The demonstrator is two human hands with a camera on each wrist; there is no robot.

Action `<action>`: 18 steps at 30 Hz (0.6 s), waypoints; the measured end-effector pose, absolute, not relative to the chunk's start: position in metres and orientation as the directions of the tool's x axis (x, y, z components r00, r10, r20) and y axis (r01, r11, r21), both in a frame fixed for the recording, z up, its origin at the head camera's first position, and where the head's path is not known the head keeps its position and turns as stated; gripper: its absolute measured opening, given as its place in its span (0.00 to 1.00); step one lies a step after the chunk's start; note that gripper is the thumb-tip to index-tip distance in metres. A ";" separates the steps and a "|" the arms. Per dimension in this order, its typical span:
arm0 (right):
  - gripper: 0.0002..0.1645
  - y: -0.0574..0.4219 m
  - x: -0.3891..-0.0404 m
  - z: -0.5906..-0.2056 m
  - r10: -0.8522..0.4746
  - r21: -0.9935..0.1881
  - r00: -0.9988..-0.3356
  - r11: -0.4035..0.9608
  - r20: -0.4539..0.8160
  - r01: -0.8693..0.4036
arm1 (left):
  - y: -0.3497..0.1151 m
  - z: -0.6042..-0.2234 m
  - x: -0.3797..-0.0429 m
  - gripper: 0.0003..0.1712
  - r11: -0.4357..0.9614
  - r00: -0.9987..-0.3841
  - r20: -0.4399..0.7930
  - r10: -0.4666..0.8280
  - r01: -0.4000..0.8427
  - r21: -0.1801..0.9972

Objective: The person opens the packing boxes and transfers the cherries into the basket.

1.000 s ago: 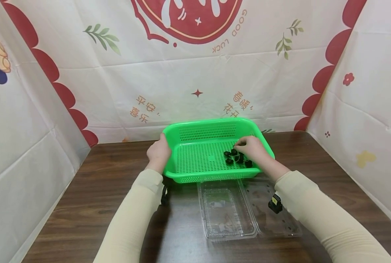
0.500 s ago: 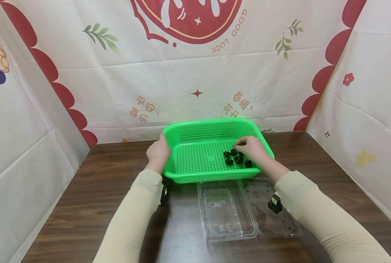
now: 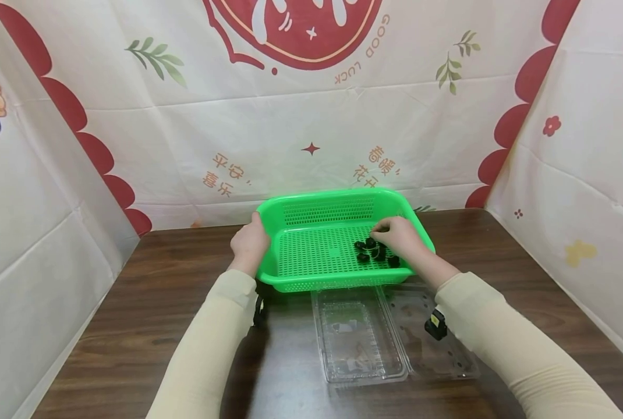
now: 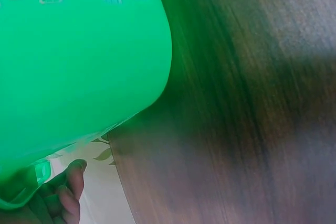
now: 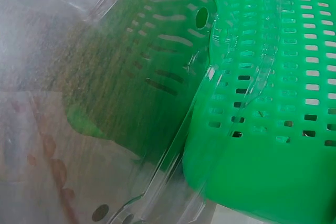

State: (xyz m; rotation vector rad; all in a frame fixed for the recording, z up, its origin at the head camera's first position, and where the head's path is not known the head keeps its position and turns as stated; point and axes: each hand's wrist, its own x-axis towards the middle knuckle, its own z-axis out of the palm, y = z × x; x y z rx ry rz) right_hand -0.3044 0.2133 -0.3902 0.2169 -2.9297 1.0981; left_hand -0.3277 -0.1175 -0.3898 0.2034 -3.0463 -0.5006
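Observation:
In the head view, a green plastic basket with slotted walls stands at the back of the table. My left hand grips its left rim; in the left wrist view, curled fingers show beneath the basket's edge. Several small black roundish pieces lie in the basket's right part, a thin pale strand among them. Over them, the thumb and forefinger of my right hand come together at a small black piece. Its exact kind is too small to tell. The right hand is outside the right wrist view.
Before the basket lies a clear plastic box, its attached lid with small holes folded out to the right, partly beneath the right forearm. The wooden table ends at printed cloth walls behind and at both sides.
The whole head view has shifted slightly left. Both hands keep their places on and in the basket, and the black pieces stay put.

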 end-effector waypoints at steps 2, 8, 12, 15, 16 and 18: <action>0.16 0.213 -0.305 -0.390 -0.129 -0.654 -0.990 0.744 0.057 -0.135 | -0.118 -0.390 -0.328 0.35 0.939 -0.990 0.024 -0.137 -0.122 0.322; 0.16 0.213 -0.305 -0.389 -0.129 -0.654 -0.990 0.743 0.063 -0.139 | -0.118 -0.388 -0.327 0.36 0.938 -0.991 0.020 -0.136 -0.122 0.323; 0.16 0.213 -0.305 -0.388 -0.123 -0.656 -0.991 0.743 0.058 -0.131 | -0.119 -0.388 -0.327 0.36 0.935 -0.990 0.024 -0.136 -0.121 0.334; 0.17 0.212 -0.304 -0.387 -0.118 -0.657 -0.991 0.743 0.059 -0.127 | -0.119 -0.389 -0.327 0.35 0.928 -0.989 0.046 -0.141 -0.116 0.355; 0.17 0.212 -0.304 -0.387 -0.116 -0.654 -0.991 0.746 0.065 -0.130 | -0.119 -0.389 -0.327 0.34 0.922 -0.987 0.062 -0.147 -0.114 0.370; 0.18 0.212 -0.303 -0.387 -0.114 -0.640 -0.990 0.755 0.087 -0.143 | -0.119 -0.390 -0.327 0.32 0.910 -0.981 0.110 -0.159 -0.102 0.402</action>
